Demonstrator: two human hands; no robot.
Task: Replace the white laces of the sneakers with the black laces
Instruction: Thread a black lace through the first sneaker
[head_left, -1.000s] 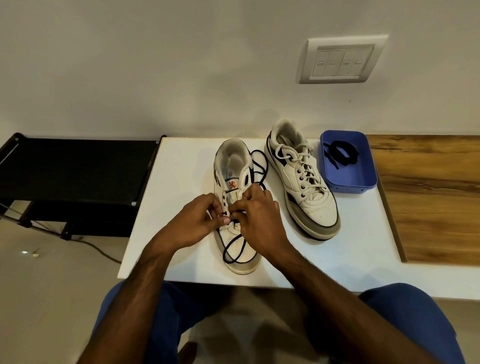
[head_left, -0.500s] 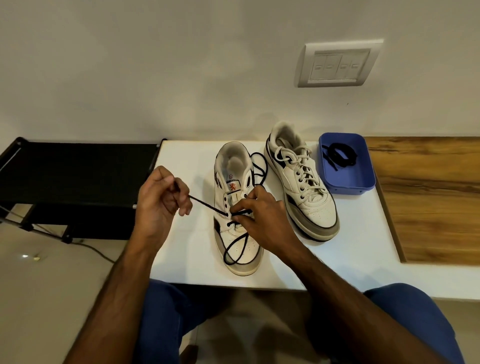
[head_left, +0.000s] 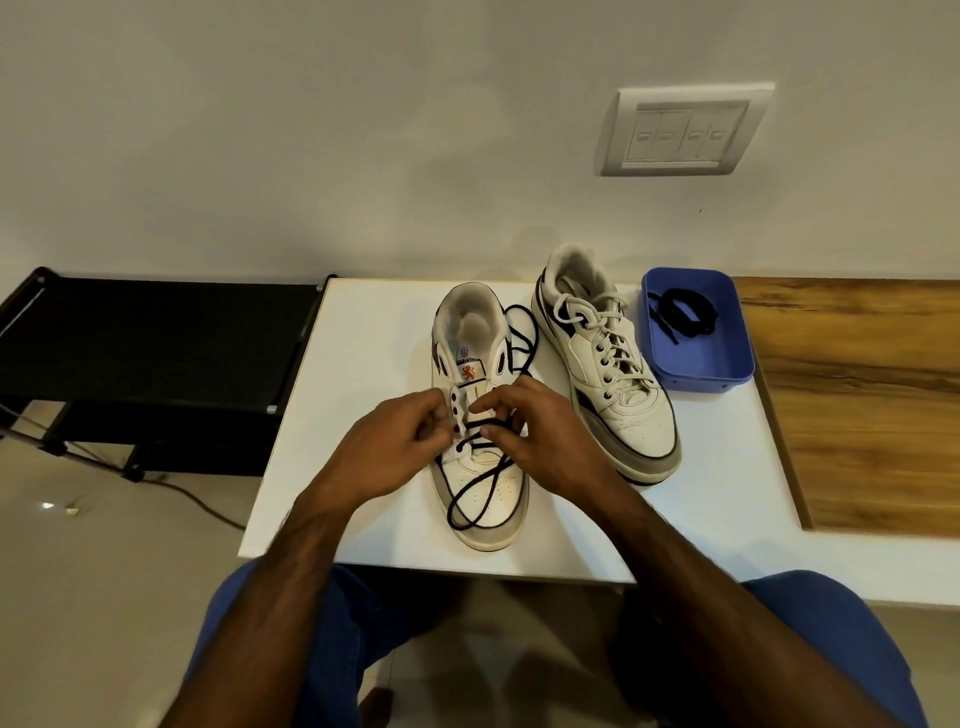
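The left sneaker (head_left: 480, 512) lies toe toward me on the white table (head_left: 363, 415), partly threaded with a black lace (head_left: 475, 486) that loops over its toe and past its heel. My left hand (head_left: 387, 447) pinches the lace at the left row of eyelets. My right hand (head_left: 535, 436) holds the lace on the right side of the tongue. The right sneaker (head_left: 613, 374) stands beside it with its white laces (head_left: 592, 317) tied. A second black lace (head_left: 683, 312) lies coiled in a blue tray (head_left: 696, 364).
The blue tray sits at the table's back right, next to a wooden surface (head_left: 857, 405). A black rack (head_left: 145, 343) stands to the left of the table. A switch plate (head_left: 680, 132) is on the wall behind. My knees are under the front edge.
My left hand, which had pulled the lace out to the left, has come back to the shoe's eyelets. My right hand stayed on the shoe.
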